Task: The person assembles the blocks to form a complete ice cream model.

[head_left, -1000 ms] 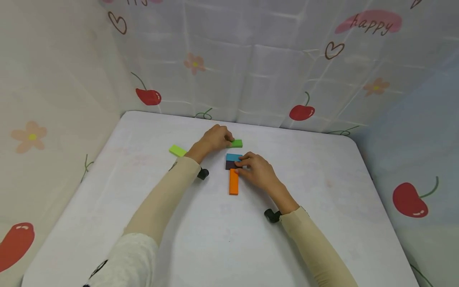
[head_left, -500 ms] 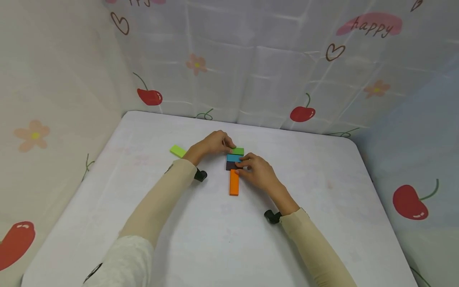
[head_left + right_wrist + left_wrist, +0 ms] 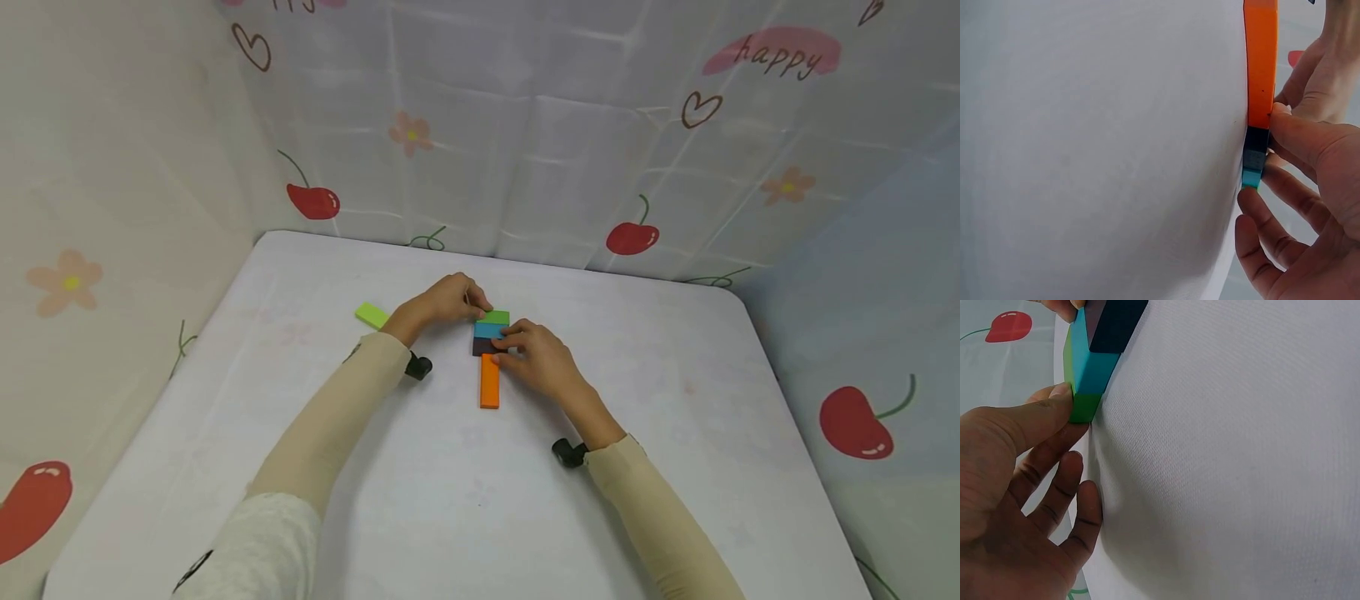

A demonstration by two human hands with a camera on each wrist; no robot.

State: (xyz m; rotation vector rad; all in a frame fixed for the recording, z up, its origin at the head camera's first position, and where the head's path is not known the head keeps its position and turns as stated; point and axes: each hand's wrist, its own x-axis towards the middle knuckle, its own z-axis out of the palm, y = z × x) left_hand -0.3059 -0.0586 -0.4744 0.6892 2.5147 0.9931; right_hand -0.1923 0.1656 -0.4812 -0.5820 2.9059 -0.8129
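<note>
A green block [image 3: 497,317], a blue block [image 3: 489,330] and a dark block [image 3: 482,347] lie side by side in a row on the white table. An orange block [image 3: 490,385] runs lengthwise toward the near side from the dark one. My left hand [image 3: 452,297] pinches the green block's left end between thumb and index finger, and its other fingers trail loosely in the left wrist view. At the row's right end, my right hand [image 3: 542,357] holds the dark block, thumb by the orange block's top end and fingertips over the dark and blue blocks.
A lime-green block [image 3: 371,315] lies apart on the left, partly behind the left wrist. The white table [image 3: 480,517] ends at a patterned curtain [image 3: 525,150] at the back. Small black wrist cameras sit beside both cuffs.
My left hand has drawn the green block nearer, closing the gap to the blue block. In the last half second little has moved. The right hand has stayed in place.
</note>
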